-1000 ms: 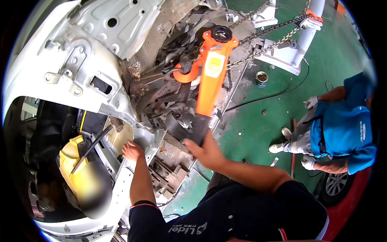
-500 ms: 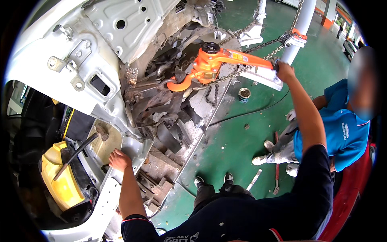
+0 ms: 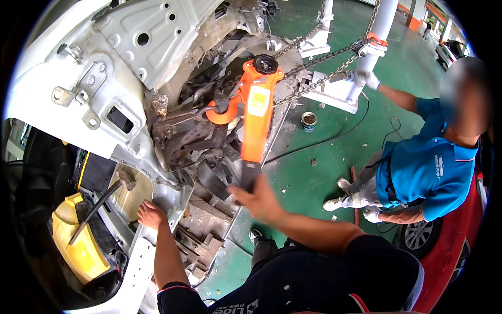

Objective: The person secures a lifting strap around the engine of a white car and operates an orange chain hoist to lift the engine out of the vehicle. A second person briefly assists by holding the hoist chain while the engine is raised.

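Observation:
My right hand, smeared by motion, is closed on the black grip at the end of an orange lever hoist. The hoist's lever points down toward me. At its left an orange hook links to a dark metal shackle on the car's torn front. A chain runs from the hoist to a pale post. My left hand rests with loosely bent fingers on the edge of the white car body, holding no tool. Beside it lies a hammer across a yellow part.
A person in a blue shirt stands at right, a gloved hand near the post. Behind is a red car. A small can and a black cable lie on the green floor.
My right hand has swung the hoist lever from the right round toward me. The other person has straightened and reached a gloved hand out to the post. My left hand stays on the car body.

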`<state>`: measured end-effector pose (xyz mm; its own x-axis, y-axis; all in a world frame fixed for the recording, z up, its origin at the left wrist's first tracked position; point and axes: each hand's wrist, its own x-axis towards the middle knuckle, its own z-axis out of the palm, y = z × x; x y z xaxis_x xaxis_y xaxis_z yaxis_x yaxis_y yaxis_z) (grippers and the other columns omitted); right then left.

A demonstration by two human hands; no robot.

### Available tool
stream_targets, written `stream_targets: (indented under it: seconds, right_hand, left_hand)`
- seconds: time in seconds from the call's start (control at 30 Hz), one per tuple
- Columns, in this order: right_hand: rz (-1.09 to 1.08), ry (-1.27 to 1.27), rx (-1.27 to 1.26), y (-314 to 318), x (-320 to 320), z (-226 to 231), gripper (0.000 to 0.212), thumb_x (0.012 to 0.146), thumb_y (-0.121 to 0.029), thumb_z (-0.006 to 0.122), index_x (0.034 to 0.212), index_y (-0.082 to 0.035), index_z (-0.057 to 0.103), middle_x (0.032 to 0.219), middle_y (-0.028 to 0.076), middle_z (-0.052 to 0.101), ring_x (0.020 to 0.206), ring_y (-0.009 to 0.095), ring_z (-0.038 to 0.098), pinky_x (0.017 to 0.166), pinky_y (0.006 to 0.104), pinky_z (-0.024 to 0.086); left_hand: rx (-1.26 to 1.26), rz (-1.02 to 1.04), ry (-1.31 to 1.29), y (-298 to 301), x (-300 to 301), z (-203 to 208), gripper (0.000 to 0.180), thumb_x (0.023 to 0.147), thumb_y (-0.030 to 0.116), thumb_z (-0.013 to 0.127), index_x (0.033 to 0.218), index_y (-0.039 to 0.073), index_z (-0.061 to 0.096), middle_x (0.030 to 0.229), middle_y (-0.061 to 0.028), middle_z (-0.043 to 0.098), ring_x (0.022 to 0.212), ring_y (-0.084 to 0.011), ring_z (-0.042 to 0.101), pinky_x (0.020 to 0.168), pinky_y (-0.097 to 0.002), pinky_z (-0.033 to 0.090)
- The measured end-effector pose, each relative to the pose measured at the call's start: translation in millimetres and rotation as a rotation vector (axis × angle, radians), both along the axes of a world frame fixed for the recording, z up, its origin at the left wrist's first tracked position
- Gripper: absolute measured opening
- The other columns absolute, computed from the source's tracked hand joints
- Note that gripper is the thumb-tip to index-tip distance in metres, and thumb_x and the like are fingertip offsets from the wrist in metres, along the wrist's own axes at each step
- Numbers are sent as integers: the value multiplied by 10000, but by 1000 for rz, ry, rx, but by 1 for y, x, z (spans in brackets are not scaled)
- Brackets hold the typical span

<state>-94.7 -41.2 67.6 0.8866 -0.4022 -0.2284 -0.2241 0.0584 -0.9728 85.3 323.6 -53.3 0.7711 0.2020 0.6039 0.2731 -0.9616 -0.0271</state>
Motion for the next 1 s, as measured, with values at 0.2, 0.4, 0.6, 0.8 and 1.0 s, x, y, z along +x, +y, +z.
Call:
stream_targets:
  seconds: [0.2, 0.4, 0.6, 0.8, 1.0]
  right_hand:
    - [115, 53, -13, -55, -22, 38, 633, 829, -439, 779, 1111, 47, 487, 935, 150, 623, 878, 189, 620, 699, 394, 538]
    - [398, 557, -981, -348, -40, 24, 381, 747, -226, 726, 1052, -15, 640, 821, 138, 703, 709, 267, 673, 668, 424, 546]
    - [-392, 479, -1458, -444, 73, 33, 288, 845, -207, 587, 1082, -68, 671, 1212, 148, 667, 1214, 301, 580, 1021, 502, 418]
    - [159, 627, -1232, -314, -52, 39, 476, 702, -481, 792, 935, -71, 730, 901, 163, 729, 874, 326, 720, 697, 432, 578]
    - [11, 66, 149, -49, -29, -1, 530, 862, -365, 799, 1018, 36, 490, 780, 117, 652, 719, 169, 640, 671, 338, 523]
  left_hand:
    - [-13, -6, -16, 3, 1, -1, 396, 1043, 358, 351, 1038, 127, 672, 1070, -54, 665, 1014, -299, 581, 843, -459, 419]
    - [10, 19, -88, 14, 10, -14, 351, 1035, 359, 421, 966, 107, 656, 978, -84, 661, 950, -327, 612, 730, -502, 453]
    - [54, 43, 16, 17, 11, -14, 494, 1062, 399, 280, 1210, 113, 655, 1163, -90, 646, 1078, -321, 577, 830, -494, 430]
    - [47, 63, 82, 22, 13, -21, 500, 1060, 406, 269, 1192, 95, 638, 1158, -102, 632, 1075, -333, 570, 823, -488, 435]
    - [299, 170, -77, 28, 24, -30, 223, 974, 330, 541, 886, 158, 653, 903, -29, 670, 833, -291, 622, 634, -462, 431]
